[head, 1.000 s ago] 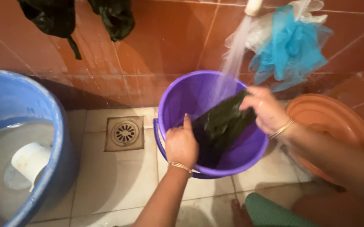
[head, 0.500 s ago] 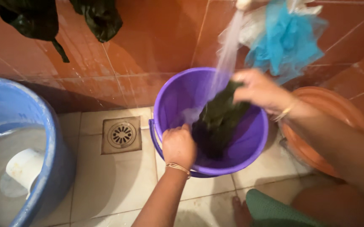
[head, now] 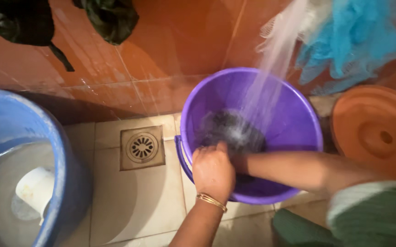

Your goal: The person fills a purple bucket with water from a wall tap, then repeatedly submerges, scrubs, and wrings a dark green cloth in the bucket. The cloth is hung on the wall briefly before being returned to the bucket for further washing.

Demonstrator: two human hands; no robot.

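A purple bucket (head: 294,119) stands on the tiled floor against the wall. Water (head: 271,68) pours into it from above and splashes on a dark wet cloth (head: 227,130) lying at its bottom. My left hand (head: 212,171), a thin gold bangle on its wrist, grips the bucket's near rim. My right arm reaches across from the right and down into the bucket. My right hand (head: 240,163) lies low against the cloth, its fingers hidden behind my left hand.
A big blue tub (head: 63,151) of water with a white mug (head: 33,187) in it stands at the left. A floor drain (head: 141,147) lies between tub and bucket. An orange lid (head: 376,128) sits at the right. Blue netting (head: 358,41) and dark cloths (head: 111,18) hang on the wall.
My right hand has dropped from above the rim down into the bucket, taking the dark cloth to the bottom. The view has shifted slightly to the left.
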